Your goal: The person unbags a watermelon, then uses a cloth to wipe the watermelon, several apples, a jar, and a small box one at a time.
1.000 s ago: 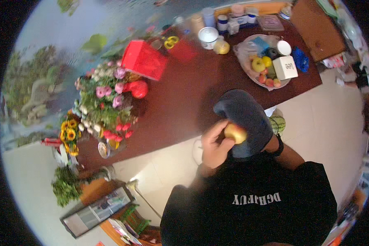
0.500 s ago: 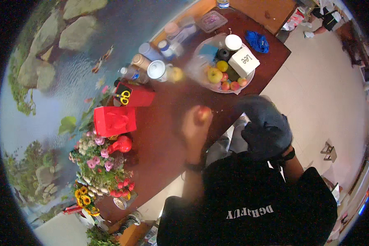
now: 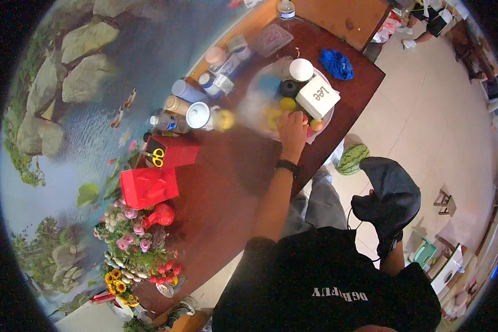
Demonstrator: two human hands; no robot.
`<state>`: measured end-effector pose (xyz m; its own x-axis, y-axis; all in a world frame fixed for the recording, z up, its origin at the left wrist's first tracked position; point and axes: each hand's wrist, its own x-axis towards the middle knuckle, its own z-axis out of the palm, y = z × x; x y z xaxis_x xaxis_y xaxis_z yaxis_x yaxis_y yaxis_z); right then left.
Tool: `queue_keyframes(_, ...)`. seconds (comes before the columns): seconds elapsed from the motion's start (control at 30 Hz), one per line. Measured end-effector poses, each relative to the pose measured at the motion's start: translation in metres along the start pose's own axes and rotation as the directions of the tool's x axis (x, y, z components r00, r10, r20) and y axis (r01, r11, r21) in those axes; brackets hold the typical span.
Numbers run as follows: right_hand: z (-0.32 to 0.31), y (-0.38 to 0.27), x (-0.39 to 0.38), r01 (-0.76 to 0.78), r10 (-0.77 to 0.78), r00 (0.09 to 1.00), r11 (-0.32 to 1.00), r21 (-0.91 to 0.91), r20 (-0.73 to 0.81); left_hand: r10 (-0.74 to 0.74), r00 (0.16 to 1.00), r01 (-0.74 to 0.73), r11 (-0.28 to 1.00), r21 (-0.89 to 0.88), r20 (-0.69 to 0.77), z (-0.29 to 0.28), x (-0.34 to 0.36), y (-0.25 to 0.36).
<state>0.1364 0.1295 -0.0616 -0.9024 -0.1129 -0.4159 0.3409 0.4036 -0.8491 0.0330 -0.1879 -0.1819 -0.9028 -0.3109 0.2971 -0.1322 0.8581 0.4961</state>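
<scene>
reaching over the round plate (image 3: 331, 118) from its near side, the left hand (image 3: 294, 130) sits low among the fruit at the rim, its back turned up and the fingers pointing down; whether they grip a fruit or only touch one i cannot tell. a small red fruit (image 3: 305, 119) shows right against the fingertips, inside the plate, and a second reddish fruit (image 3: 317, 125) lies just to the right of the hand, by the plate's rim. a yellow fruit (image 3: 288, 104) is in the plate just beyond the hand. also in the plate are a white box (image 3: 318, 97), a white round lid (image 3: 301, 69) and a black round thing (image 3: 288, 88).

the right hand (image 3: 372, 193) is well apart from the plate, below and to its right, mostly hidden by a dark cloth item (image 3: 391, 185) that hangs at it; how its fingers stand i cannot tell.

beyond the plate to the right lies a bundle of blue plastic (image 3: 336, 64). left of the plate are a white mug (image 3: 198, 115) and yellow scissors (image 3: 157, 157). a watermelon (image 3: 353, 159) is on the floor below the plate.
</scene>
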Motion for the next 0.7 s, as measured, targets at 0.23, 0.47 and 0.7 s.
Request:
queue_keyframes(0.23,-0.003,-0.049,-0.009,0.129,-0.139,0.99,0.915,-0.383,0.001,0.094,0.995,-0.098,0.989,0.113,0.042,0.005,0.009,-0.009)
queue_keyframes(0.47,-0.015,-0.045,-0.007,0.098,-0.113,0.993,0.911,-0.4,-0.014,-0.136,0.99,0.121,0.951,0.284,0.033,-0.022,0.046,0.006)
queue_keyframes(0.7,-0.009,-0.057,-0.007,0.131,-0.129,0.991,0.902,-0.41,0.035,-0.217,0.975,0.186,0.914,0.361,0.047,0.007,0.055,-0.031)
